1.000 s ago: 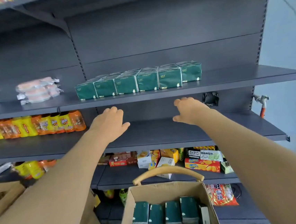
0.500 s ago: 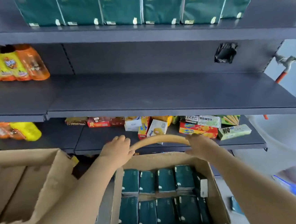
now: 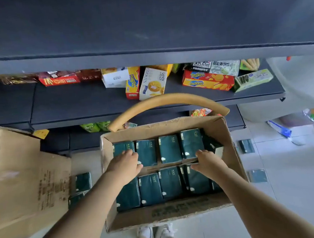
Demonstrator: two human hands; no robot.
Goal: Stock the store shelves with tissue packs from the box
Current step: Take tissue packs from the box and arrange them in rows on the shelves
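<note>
Two rows of packs [image 3: 169, 149] filled the box [image 3: 228, 131] just in front of the person in the head view. The back row ran left to right, each pack's long side pointing away, and it lay between the hands. The left hand [image 3: 125, 165] rested on the leftmost pack, and the right hand [image 3: 209, 161] touched the rightmost pack's near edge. Both arms reached forward and down, with fingers bent onto the packs. Whether either hand had truly clamped could not be told. The shelf [image 3: 146, 58] lay beyond and above the box.
</note>
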